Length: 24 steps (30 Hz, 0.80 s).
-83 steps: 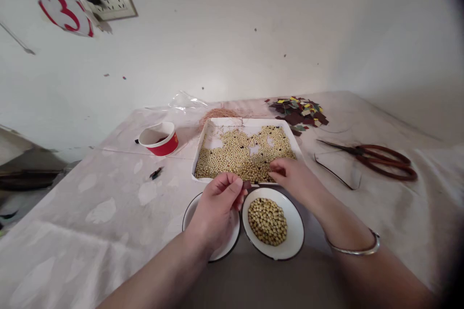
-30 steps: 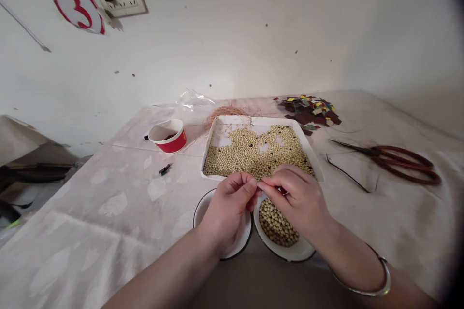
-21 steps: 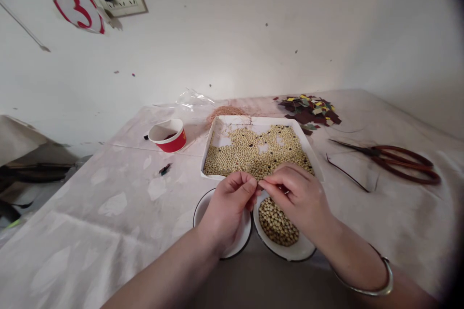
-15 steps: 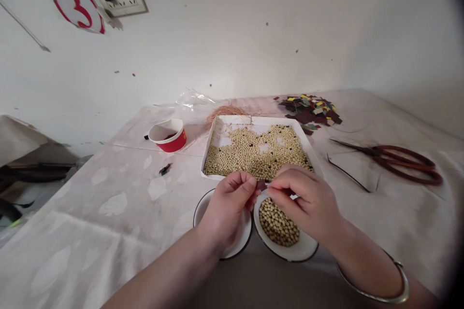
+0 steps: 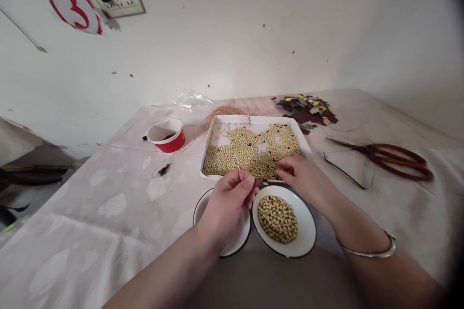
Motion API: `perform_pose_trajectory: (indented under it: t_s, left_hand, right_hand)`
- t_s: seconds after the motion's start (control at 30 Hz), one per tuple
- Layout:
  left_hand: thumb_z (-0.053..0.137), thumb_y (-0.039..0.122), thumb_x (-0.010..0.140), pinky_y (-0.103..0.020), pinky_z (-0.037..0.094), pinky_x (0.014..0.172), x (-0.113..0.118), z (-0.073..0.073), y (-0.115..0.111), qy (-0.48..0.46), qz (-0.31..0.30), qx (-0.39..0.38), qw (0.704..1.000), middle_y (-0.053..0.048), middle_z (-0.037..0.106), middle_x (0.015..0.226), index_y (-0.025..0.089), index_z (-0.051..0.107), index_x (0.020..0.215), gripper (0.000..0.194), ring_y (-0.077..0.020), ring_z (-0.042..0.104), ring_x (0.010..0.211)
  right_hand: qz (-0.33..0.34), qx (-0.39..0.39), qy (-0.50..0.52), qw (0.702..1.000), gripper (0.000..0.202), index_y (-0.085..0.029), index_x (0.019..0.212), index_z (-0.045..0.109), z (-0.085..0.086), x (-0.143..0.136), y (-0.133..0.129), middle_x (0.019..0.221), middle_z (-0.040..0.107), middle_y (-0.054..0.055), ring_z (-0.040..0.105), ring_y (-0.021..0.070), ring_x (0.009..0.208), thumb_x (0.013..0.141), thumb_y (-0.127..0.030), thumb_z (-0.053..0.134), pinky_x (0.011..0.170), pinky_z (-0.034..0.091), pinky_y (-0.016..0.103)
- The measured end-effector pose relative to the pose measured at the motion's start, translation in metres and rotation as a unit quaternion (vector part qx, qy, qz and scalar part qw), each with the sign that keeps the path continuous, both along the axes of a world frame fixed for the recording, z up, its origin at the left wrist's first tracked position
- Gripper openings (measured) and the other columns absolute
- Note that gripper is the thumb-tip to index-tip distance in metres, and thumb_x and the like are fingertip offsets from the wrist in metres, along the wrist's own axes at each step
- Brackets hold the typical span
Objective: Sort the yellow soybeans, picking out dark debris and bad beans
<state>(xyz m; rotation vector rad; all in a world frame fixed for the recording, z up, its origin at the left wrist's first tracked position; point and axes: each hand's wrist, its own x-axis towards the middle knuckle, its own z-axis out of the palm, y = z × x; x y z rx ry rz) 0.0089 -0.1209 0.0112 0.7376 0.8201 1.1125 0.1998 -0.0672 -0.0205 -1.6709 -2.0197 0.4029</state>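
Between the thumb and fingers of my left hand (image 5: 232, 203) a small dark brown-red scrap (image 5: 258, 182) is pinched. That hand is above a white dark-rimmed bowl (image 5: 243, 241) and hides much of it. My right hand (image 5: 299, 174) has its fingers curled at the front right of a white tray (image 5: 207, 154), touching or just over the pale round bead-like grains (image 5: 221, 159) spread there. Whether its fingertips hold a grain cannot be seen. Below it, a second white bowl (image 5: 306, 224) contains a heap of larger yellowish-brown grains (image 5: 278, 219).
At the right lie scissors (image 5: 393, 160) and a thin dark curved tool (image 5: 344, 172). Coloured scraps (image 5: 304, 110) are piled at the back right. Reddish fibres (image 5: 226, 112) lie behind the tray. A red paper cup (image 5: 170, 142) and a small dark bundle (image 5: 164, 169) are at the left.
My right hand has moved away from my left hand, rightward and forward to the tray's grains. My left hand stays in place with the scrap. The view has shifted slightly.
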Motion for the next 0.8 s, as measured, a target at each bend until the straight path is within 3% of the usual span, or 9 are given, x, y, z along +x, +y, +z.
perform_pose_trajectory:
  t_s: [0.2,0.43,0.6,0.7,0.8]
  left_hand:
    - [0.061,0.028,0.078,-0.020,0.028,0.051,-0.001,-0.003,0.001,0.015,-0.005,0.010,1.000,0.001,0.054,0.065,0.015,0.053,0.069,0.018,-0.0057,0.041,0.053]
    - [0.063,0.029,0.076,-0.020,0.028,0.051,-0.001,-0.002,0.000,0.013,-0.004,0.010,1.000,0.001,0.055,0.066,0.015,0.054,0.069,0.018,-0.0059,0.041,0.052]
    - [0.061,0.028,0.078,-0.020,0.028,0.052,-0.001,0.000,0.000,0.019,-0.005,0.003,1.000,0.001,0.054,0.066,0.015,0.053,0.070,0.017,-0.0058,0.041,0.053]
    - [0.060,0.027,0.078,-0.021,0.029,0.054,-0.001,0.002,0.000,0.023,-0.006,-0.001,1.000,0.001,0.054,0.066,0.015,0.053,0.071,0.016,-0.0063,0.041,0.055]
    - [0.060,0.029,0.078,-0.021,0.028,0.054,-0.003,0.002,0.000,0.035,-0.021,0.008,0.999,0.003,0.049,0.061,0.015,0.052,0.070,0.017,-0.0069,0.039,0.054]
  right_hand:
    - [0.008,-0.027,0.001,1.000,0.004,-0.019,0.069,0.061,-0.006,0.000,0.003,0.069,0.067,0.004,0.060,0.0192,0.063,0.071,-0.018,0.058,0.055,0.042,0.029]
    - [0.000,-0.015,0.010,1.000,0.012,-0.021,0.064,0.059,-0.006,0.003,0.003,0.062,0.063,0.000,0.057,0.0166,0.058,0.074,-0.021,0.053,0.052,0.038,0.027]
    - [-0.026,0.047,0.050,0.997,0.009,-0.021,0.073,0.058,0.012,-0.008,-0.008,0.072,0.061,0.001,0.056,0.0164,0.065,0.079,-0.025,0.053,0.057,0.041,0.028]
    - [0.025,0.142,0.121,0.982,0.005,-0.021,0.075,0.056,0.030,-0.025,-0.028,0.074,0.058,0.000,0.053,0.0146,0.065,0.079,-0.021,0.056,0.059,0.041,0.027]
    - [0.134,0.170,0.144,0.966,0.008,-0.021,0.076,0.055,0.040,-0.042,-0.047,0.076,0.056,0.001,0.053,0.0148,0.072,0.083,-0.017,0.053,0.066,0.042,0.028]
